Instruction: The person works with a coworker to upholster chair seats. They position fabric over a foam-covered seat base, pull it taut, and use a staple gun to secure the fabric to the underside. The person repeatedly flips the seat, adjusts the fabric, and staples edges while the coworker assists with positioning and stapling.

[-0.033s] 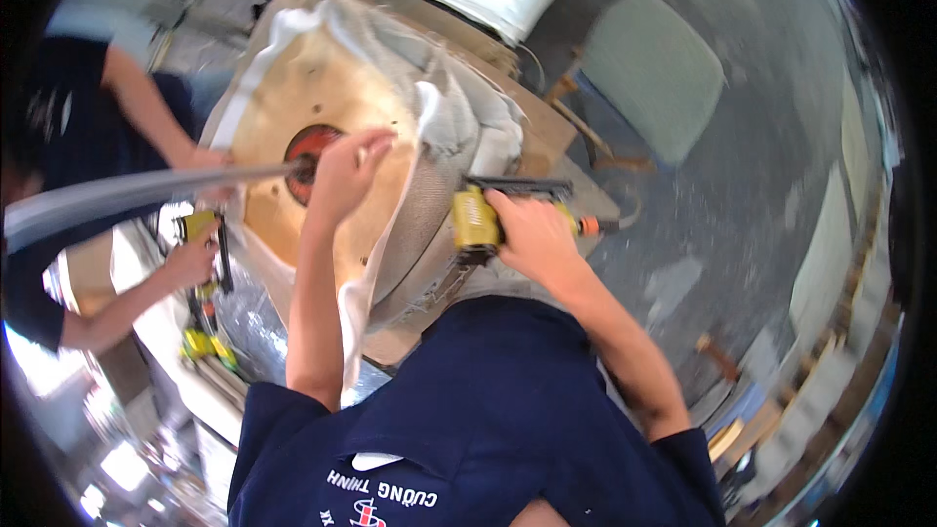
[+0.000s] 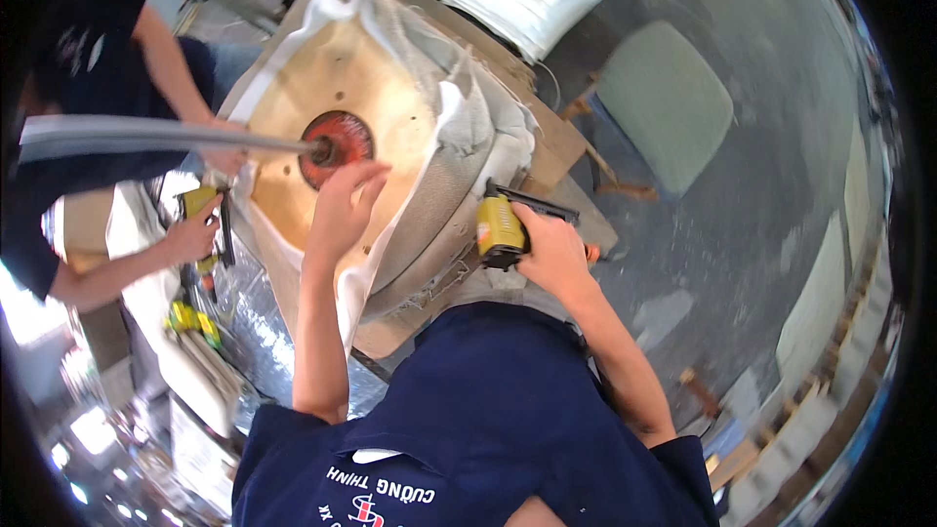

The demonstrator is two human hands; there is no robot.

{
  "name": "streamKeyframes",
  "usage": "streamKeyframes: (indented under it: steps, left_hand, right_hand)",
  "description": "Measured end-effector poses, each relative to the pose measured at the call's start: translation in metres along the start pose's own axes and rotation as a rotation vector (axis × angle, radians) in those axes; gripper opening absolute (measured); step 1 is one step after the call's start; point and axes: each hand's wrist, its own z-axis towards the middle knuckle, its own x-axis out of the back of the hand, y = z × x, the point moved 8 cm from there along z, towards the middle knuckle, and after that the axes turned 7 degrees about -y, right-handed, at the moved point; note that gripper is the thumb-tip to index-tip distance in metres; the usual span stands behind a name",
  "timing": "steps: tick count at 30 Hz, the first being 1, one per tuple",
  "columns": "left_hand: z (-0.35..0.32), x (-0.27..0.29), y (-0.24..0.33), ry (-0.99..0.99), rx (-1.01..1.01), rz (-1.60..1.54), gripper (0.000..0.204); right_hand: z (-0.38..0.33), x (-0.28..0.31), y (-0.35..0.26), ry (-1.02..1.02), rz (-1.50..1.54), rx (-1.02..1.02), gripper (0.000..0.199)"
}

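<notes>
staple gun [image 2: 499,234] sits gripped in the right hand [image 2: 552,250], just beside the cloth-covered shell [image 2: 415,220], while the left hand [image 2: 341,219], fingers loosely open, is over the shell's wooden face [image 2: 293,88] near the red disc [image 2: 353,135].

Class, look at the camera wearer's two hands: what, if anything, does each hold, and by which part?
The right hand grips a yellow-and-black staple gun by its handle. Nothing can be seen held in the left hand.

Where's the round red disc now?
In the head view, the disc is left of centre, on the tan wooden panel, above the wearer's left hand.
</notes>
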Motion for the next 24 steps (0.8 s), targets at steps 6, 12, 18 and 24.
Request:
streamKeyframes:
  steps: [6,12,18,24]
  left_hand:
    - [-0.244,0.010,-0.008,0.616,0.779,0.649,0.057]
    - [-0.339,-0.077,-0.135,1.054,0.672,-1.184,0.066]
    - [-0.376,-0.092,-0.097,0.501,0.713,-1.263,0.043]
    - [-0.361,-0.096,-0.082,0.576,0.318,-1.066,0.036]
  right_hand:
    - [-0.008,0.005,-0.006,-0.166,0.160,0.130,0.052]
    - [-0.003,-0.035,-0.039,-0.378,0.075,0.279,0.049]
    - [-0.033,-0.053,-0.073,-0.352,-0.097,0.257,0.038]
    - [-0.042,-0.052,-0.073,-0.205,-0.046,0.269,0.033]
